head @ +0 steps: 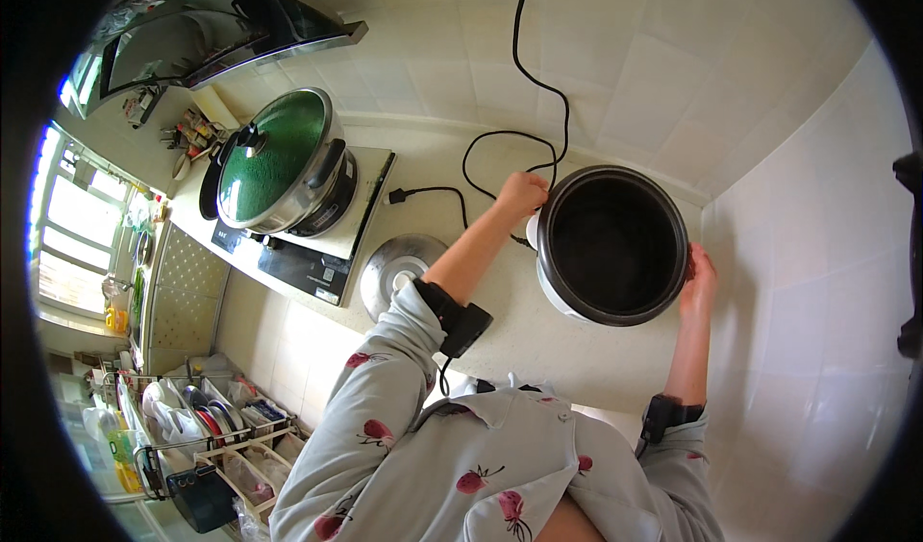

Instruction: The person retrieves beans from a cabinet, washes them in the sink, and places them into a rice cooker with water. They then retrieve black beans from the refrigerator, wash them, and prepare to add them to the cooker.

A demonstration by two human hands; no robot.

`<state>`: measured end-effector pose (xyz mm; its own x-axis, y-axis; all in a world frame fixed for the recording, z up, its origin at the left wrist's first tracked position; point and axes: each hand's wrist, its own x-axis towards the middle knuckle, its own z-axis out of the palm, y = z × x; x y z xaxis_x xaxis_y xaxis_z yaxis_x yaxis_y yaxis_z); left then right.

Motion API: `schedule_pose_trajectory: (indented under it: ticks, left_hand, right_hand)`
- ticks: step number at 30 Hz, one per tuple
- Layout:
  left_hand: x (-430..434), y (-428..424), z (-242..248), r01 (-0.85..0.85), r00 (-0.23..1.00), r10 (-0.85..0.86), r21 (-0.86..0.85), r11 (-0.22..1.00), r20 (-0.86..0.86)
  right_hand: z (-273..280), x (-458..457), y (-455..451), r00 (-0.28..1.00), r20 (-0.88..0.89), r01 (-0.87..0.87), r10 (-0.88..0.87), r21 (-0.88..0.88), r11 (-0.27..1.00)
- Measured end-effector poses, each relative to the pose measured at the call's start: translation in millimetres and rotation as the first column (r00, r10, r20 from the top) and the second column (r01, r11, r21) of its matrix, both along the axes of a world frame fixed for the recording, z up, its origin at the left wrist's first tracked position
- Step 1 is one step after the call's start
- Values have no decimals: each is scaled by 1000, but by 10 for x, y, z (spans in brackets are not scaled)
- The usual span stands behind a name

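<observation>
An electric cooking pot (613,246) with a dark inner bowl and a white outer body stands on the countertop in front of me. Its lid is off and the bowl looks empty. My left hand (523,196) grips the pot's upper left edge, the fingertips partly hidden behind the rim. On the opposite side, my right hand (699,280) holds the pot's right edge, its fingers mostly out of sight. A black power cord (562,117) runs down the wall and loops behind my left hand. Beneath my left forearm lies a round metal lid (386,268) with a pale knob.
A steel pot with a green-looking glass lid (274,160) sits on a stove (310,272) at left, below a range hood (231,37). A loose plug (398,195) rests on the counter. A dish rack (202,412) stands lower left; a tiled wall (807,254) borders the right.
</observation>
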<state>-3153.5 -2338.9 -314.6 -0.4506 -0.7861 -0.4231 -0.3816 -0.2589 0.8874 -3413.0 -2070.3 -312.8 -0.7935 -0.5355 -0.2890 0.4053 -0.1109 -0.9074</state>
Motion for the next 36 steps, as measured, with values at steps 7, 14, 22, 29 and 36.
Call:
schedule_pose_trajectory:
  ticks: [7, 14, 22, 29, 36]
  left_hand:
    - [905, -438, -1073, 306, 846, -169, -199, 931, 505]
    - [1099, -138, -1629, 590, 424, -249, -57, 805, 871]
    - [1051, -383, -932, 529, 803, -461, -97, 843, 379]
    - [1025, -836, 997, 378, 916, -329, 221, 899, -230]
    - [579, -797, 1715, 339, 817, -271, 43, 940, -508]
  right_hand:
    - [296, 469, -52, 900, -432, 161, -49, 225, 961]
    - [675, 1218, -110, 789, -600, -50, 133, 152, 987]
    - [916, 1588, -29, 787, -591, -129, 179, 126, 984]
    - [946, 1521, 180, 878, -464, -97, 113, 58, 994]
    - [927, 1348, 514, 925, -379, -35, 16, -44, 998]
